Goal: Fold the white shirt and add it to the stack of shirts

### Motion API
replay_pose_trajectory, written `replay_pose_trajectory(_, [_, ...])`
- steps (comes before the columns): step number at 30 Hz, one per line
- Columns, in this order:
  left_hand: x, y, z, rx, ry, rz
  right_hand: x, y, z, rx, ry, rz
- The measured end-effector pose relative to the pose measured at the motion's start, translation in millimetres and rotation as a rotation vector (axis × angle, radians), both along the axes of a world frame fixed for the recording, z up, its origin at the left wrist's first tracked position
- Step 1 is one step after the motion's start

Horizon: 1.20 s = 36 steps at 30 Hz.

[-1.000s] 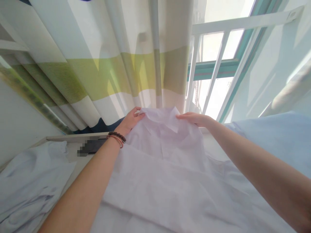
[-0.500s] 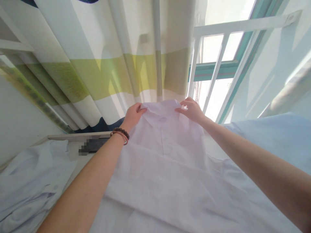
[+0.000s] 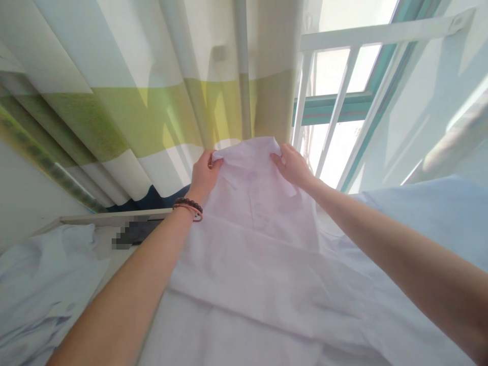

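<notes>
A white shirt (image 3: 259, 254) lies spread in front of me, its collar end lifted toward the window. My left hand (image 3: 202, 175), with a bead bracelet at the wrist, pinches the left side of the collar. My right hand (image 3: 292, 165) grips the right side of the collar. Both hands hold the cloth up and taut between them.
A striped curtain (image 3: 152, 112) in white, green and yellow hangs right behind the shirt. To the right is a window with white bars (image 3: 335, 112). A crumpled pale cloth (image 3: 41, 284) lies at the left, and light blue fabric (image 3: 438, 218) at the right.
Both hands have risen and moved away from me with the collar. My right hand went from lying flat on the cloth to gripping the collar's edge.
</notes>
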<state>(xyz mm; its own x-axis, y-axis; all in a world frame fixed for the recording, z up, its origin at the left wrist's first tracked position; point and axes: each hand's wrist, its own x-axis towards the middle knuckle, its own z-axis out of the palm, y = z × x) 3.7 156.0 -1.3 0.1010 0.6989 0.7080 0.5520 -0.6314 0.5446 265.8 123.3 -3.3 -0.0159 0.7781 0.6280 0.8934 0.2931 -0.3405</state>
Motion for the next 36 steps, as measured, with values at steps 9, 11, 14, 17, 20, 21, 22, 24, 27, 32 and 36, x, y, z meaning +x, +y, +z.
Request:
replay_pose_trajectory(9, [-26.4, -77.6, -15.4, -0.230, 0.011, -0.221, 41.5, -57.9, 20.7, -0.518, 0.015, 0.450])
replay_pose_trajectory(11, [-28.9, -89.0, -18.2, -0.249, -0.007, -0.214, 49.0, -67.6, 22.8, -0.571, 0.027, 0.507])
replay_pose_trajectory(14, [-31.6, -100.3, -19.6, -0.241, -0.082, -0.173, 61.9, -74.2, 19.5, -0.674, 0.106, 0.537])
replay_pose_trajectory(17, [-33.7, -107.7, -22.0, -0.233, -0.184, -0.155, 73.6, -77.1, 10.6, -0.830, 0.098, 0.519])
replay_pose_trajectory(20, [-34.0, -111.6, -28.5, -0.244, -0.241, -0.127, 78.5, -81.2, 0.1, -0.898, -0.001, 0.491])
replay_pose_trajectory(21, [-33.4, -112.2, -30.9, -0.248, -0.245, -0.124, 78.3, -82.7, -3.2, -0.889, -0.037, 0.474])
replay_pose_trajectory(22, [-32.4, -112.6, -32.9, -0.253, -0.247, -0.127, 77.2, -84.0, -6.2, -0.867, -0.076, 0.454])
replay_pose_trajectory(24, [-29.5, -113.4, -35.1, -0.269, -0.247, -0.144, 73.0, -85.6, -11.6, -0.789, -0.156, 0.407])
replay_pose_trajectory(27, [-24.5, -114.7, -33.1, -0.285, -0.290, -0.131, 64.3, -84.1, -17.6, -0.627, -0.189, 0.315])
replay_pose_trajectory(32, [-21.0, -115.4, -29.3, -0.366, -0.511, -0.054, 53.5, -70.4, -27.8, -0.504, -0.074, -0.006])
replay_pose_trajectory(36, [-19.4, -118.8, -29.7, -0.432, -0.508, -0.031, 47.7, -62.7, -33.3, -0.519, -0.069, -0.099])
